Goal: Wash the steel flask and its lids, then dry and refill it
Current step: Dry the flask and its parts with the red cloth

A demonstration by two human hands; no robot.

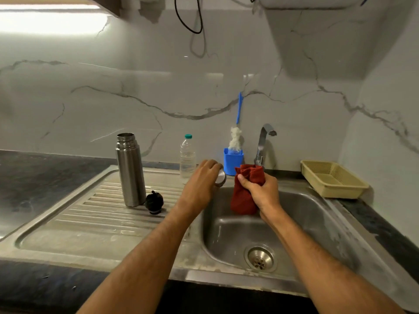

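Note:
The steel flask [130, 169] stands upright and uncapped on the ribbed draining board. A black inner lid [154, 202] lies just right of its base. My left hand [201, 180] grips the steel outer cap [220, 177] above the left edge of the sink basin. My right hand [260, 189] holds a bunched red cloth [246, 191] over the basin, close beside the cap. A clear water bottle [187, 156] with a teal cap stands behind my left hand.
A blue holder [233, 163] with a blue-handled bottle brush [235, 137] stands by the tap [264, 141]. A yellow plastic basket [333, 179] sits on the counter at right. The sink basin [294, 223] has a drain [260, 259] at its bottom. Dark counter lies at far left.

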